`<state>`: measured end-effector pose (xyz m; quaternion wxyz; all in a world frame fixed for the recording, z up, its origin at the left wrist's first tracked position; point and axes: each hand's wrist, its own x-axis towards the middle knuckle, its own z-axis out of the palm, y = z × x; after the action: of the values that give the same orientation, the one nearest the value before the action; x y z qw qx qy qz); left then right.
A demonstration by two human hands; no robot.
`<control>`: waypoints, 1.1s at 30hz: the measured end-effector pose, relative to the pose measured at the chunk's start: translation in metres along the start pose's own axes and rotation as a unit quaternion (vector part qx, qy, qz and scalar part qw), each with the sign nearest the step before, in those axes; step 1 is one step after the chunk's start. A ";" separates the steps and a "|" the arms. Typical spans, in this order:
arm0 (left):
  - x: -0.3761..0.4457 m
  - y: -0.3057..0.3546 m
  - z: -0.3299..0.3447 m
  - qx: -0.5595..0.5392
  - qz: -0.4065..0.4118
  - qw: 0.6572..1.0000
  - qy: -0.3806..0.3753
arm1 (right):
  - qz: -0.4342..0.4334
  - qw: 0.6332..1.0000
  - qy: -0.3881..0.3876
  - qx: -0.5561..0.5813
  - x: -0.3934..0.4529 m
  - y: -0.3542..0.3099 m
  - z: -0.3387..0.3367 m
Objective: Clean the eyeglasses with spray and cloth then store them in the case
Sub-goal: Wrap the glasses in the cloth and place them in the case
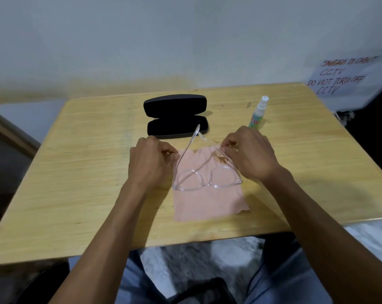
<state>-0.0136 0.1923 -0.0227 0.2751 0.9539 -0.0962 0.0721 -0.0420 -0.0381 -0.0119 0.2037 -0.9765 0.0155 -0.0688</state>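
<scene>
Clear-framed eyeglasses (207,178) lie on a pink cloth (209,205) in the middle of the wooden table (87,161), lenses toward me and temples unfolded. My left hand (150,161) pinches the cloth's far left corner beside the left temple. My right hand (249,154) pinches the far right corner, where the right temple runs under its fingers. A black case (175,116) lies open just behind the cloth. A small spray bottle (258,114) with a white nozzle stands to the right of the case.
The table stands against a pale wall. A paper sign (348,77) with handwritten text hangs at the far right. A dark chair edge (8,132) shows at the left. My legs and a dark bag (203,290) are below the table's near edge.
</scene>
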 end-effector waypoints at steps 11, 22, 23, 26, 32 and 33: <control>-0.024 0.006 -0.034 -0.205 -0.066 0.971 -0.100 | 0.014 0.976 -0.047 0.213 -0.033 0.017 -0.031; -0.042 0.002 -0.044 -0.200 -0.051 0.950 -0.233 | -0.047 0.977 -0.165 0.129 -0.046 0.027 -0.037; -0.043 0.003 -0.045 -0.200 -0.051 0.951 -0.230 | -0.047 0.977 -0.160 0.131 -0.047 0.027 -0.038; -0.049 -0.004 -0.049 -0.177 -0.055 0.964 -0.192 | -0.028 0.984 -0.109 0.137 -0.053 0.031 -0.039; -0.090 -0.003 -0.059 -0.085 -0.025 0.995 -0.038 | -0.057 0.990 0.005 0.132 -0.099 0.034 -0.032; -0.096 -0.001 -0.058 -0.079 -0.003 0.996 -0.044 | -0.068 0.988 -0.015 0.136 -0.105 0.033 -0.029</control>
<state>-0.1121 0.2377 0.0069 0.3450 0.9318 -0.1112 0.0213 -0.1504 -0.0741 -0.0126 0.3296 -0.9394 -0.0638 -0.0698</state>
